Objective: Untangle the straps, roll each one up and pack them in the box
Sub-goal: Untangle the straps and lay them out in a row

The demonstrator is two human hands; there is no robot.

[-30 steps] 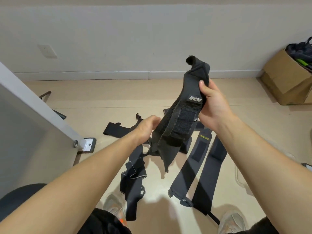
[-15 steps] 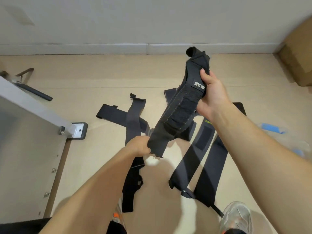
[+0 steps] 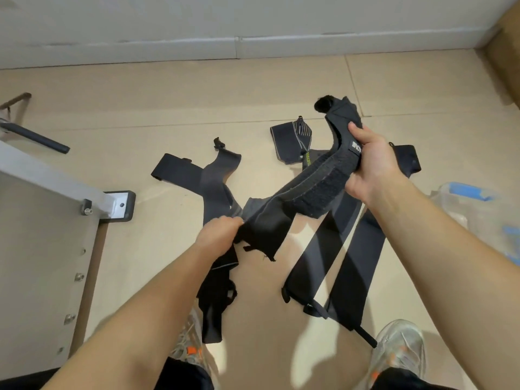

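A black padded strap (image 3: 304, 192) with a Velcro patch and a white logo tag stretches in the air between both hands. My right hand (image 3: 368, 164) grips its upper end near the tag. My left hand (image 3: 219, 232) pinches its lower end. Below, several black straps lie spread on the floor: two long ones (image 3: 346, 257) side by side at the right, crossed ones (image 3: 208, 178) at the left, and a folded one (image 3: 289, 139) farther back. A cardboard box (image 3: 503, 52) shows at the top right corner.
A grey metal table leg with a black foot plate (image 3: 118, 202) stands at the left. A clear plastic container with blue clips (image 3: 475, 209) sits at the right edge. My two shoes (image 3: 396, 358) are at the bottom. The wall skirting runs along the back.
The view has tilted further down. My right hand lowered the strap's upper end, so the strap now lies more slanted between the hands. My left hand keeps its hold on the lower end.
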